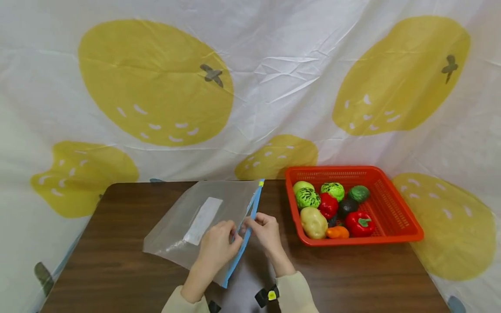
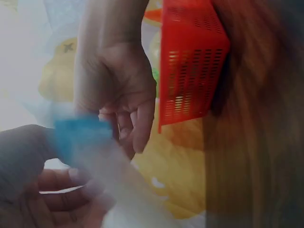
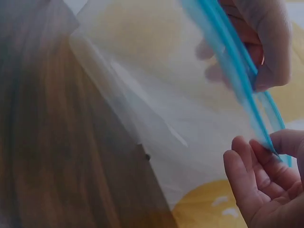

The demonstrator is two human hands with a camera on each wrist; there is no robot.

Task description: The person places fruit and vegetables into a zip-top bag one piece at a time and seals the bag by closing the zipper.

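Observation:
A clear zip bag [image 1: 203,195] with a white label lies tilted above the table, its blue zip edge [image 1: 238,254] facing right and a yellow slider at the far end. My left hand [image 1: 220,243] pinches the bag's mouth from the left; the left wrist view shows its curled fingers [image 2: 66,190], blurred. Across the mouth, my right hand [image 1: 268,232] pinches the blue edge between thumb and finger, as its fingers [image 3: 251,175] show in the right wrist view. The two blue strips stand slightly apart between the hands. Nothing is visible inside the bag.
To the right stands a red plastic basket [image 1: 399,217] holding round green vegetables, a potato [image 1: 314,222], red peppers [image 1: 360,224], an orange pepper [image 1: 337,232] and dark green pieces. Behind the brown wooden table [image 1: 117,261] hangs a white cloth with yellow fruit prints.

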